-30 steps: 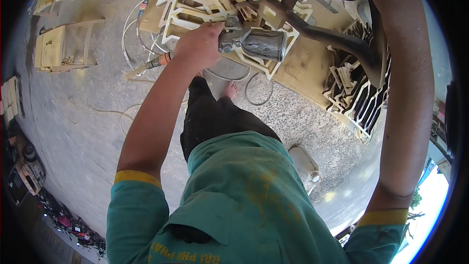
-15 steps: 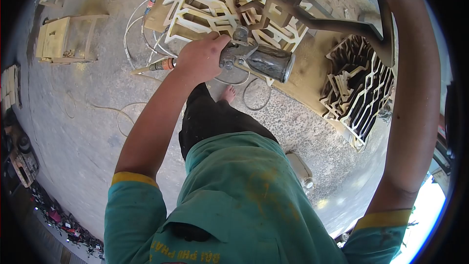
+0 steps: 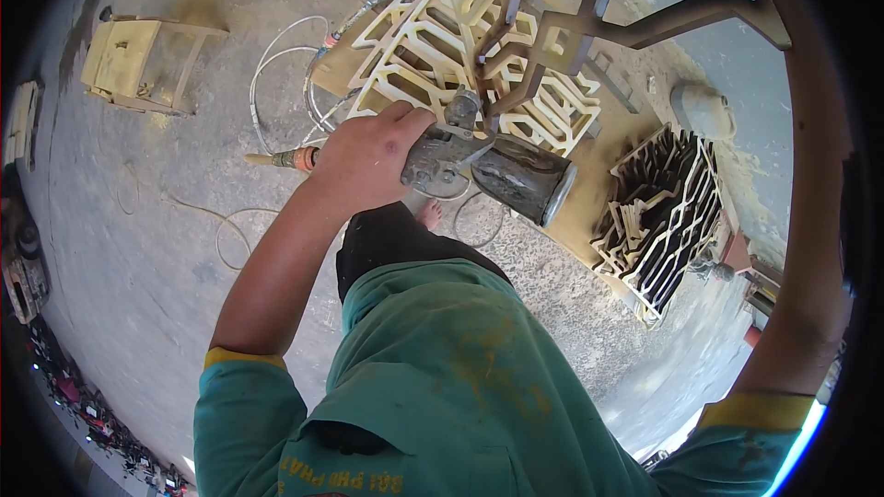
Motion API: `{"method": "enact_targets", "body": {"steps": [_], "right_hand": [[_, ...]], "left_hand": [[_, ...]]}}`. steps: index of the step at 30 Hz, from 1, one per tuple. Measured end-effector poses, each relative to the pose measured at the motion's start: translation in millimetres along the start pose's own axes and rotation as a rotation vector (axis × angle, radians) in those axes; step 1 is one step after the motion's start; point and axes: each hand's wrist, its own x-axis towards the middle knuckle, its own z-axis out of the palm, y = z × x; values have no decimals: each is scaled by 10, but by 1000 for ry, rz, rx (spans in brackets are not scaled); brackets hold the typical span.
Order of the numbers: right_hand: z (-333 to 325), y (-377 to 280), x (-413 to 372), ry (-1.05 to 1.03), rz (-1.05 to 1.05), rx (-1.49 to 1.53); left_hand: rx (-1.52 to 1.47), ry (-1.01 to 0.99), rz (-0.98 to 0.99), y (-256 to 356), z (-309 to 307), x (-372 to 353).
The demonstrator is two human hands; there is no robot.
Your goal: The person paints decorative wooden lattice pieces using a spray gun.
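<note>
My left hand is wrapped round a spray gun with a dark, stained paint cup pointing to the right. An air hose with an orange fitting joins it at the hand's left side. Past the gun's nozzle, a lattice panel shaded dark brown is raised at the upper right. My right forearm reaches up along the right side to that panel; the right hand itself is outside the picture, so its grip is hidden.
Pale yellow lattice panels lie ahead on a board on the floor. More dark-edged lattice pieces are stacked at right, near a grey container. A yellowish wooden stand is at left. Hoses loop across the concrete floor.
The view has shifted, showing more of the wall at right. The raised brown panel appears turned and higher in view. The spray gun sits lower in view, still in my left hand.
</note>
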Motion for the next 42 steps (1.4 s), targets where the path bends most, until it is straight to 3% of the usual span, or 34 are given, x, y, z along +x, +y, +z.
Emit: {"method": "enact_targets", "body": {"steps": [1, 3, 18, 28, 34, 42], "right_hand": [[-44, 8, 95, -22, -174, -132], [-96, -12, 276, -34, -215, -174], [-382, 21, 1059, -188, -79, -72], [-350, -101, 1195, -225, -46, 6], [-213, -307, 1121, -203, -30, 19], [-150, -363, 1047, -169, -25, 65]], "left_hand": [[-26, 7, 6, -35, -47, 9], [-77, 18, 25, -102, -137, 50], [-321, 13, 114, -454, -847, 404], [-329, -174, 28, -702, -767, 166], [-333, -40, 73, -629, -835, 212], [-305, -105, -2, -573, -876, 288]]}}
